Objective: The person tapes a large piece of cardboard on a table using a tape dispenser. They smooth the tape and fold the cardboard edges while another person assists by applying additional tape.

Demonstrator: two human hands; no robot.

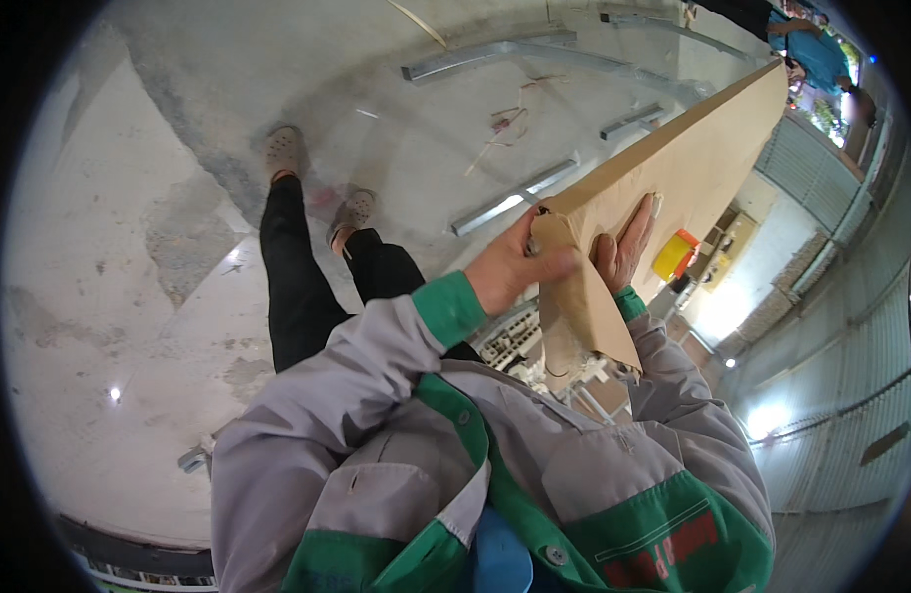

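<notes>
A long tan sheet or panel (707, 148) stretches from in front of my chest to the far right. Its near end has a bent flap (579, 311) with a ragged lower edge. My left hand (524, 262) is closed around this near end, its thumb on top of the flap and its fingers partly hidden behind the edge. My right hand (626, 247) lies against the broad face with its fingers stretched out. A small pale bit shows at its fingertips; I cannot tell what it is.
Metal channels (515, 198) lie on the concrete floor (218, 59) ahead, with thin scraps among them. A yellow and red object (676, 255) shows beyond my right hand. A person in blue (811, 59) is at the far right, near a corrugated wall (841, 415).
</notes>
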